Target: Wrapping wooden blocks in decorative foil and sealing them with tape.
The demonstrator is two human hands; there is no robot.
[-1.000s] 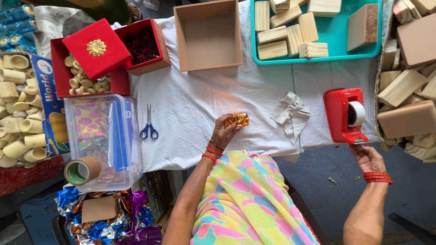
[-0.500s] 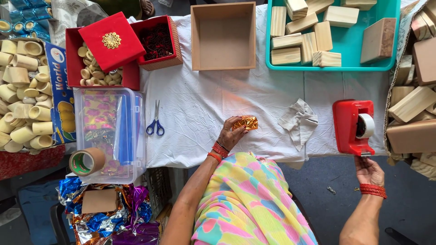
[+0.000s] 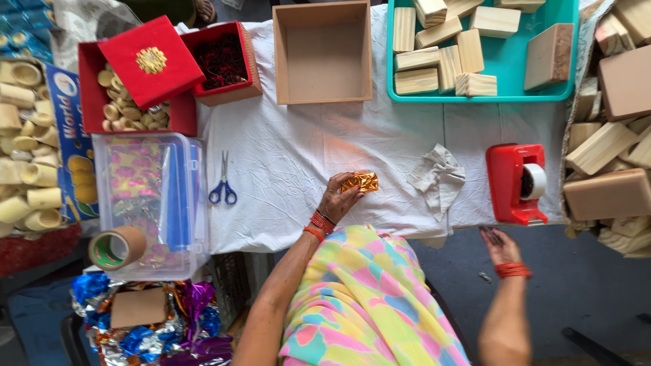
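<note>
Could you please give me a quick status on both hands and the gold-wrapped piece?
Left hand holding gold foil-wrapped block on white cloth. Right hand off the table edge, below red tape dispenser. Nothing between them.

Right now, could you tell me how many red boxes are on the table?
2: a larger red box at the far left, its lid askew on top, and a smaller red box touching its right side.

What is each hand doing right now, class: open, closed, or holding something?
Left hand: closed on the small gold-foil packet on the white cloth.
Right hand: below the red tape dispenser; grip cannot be told.
</note>
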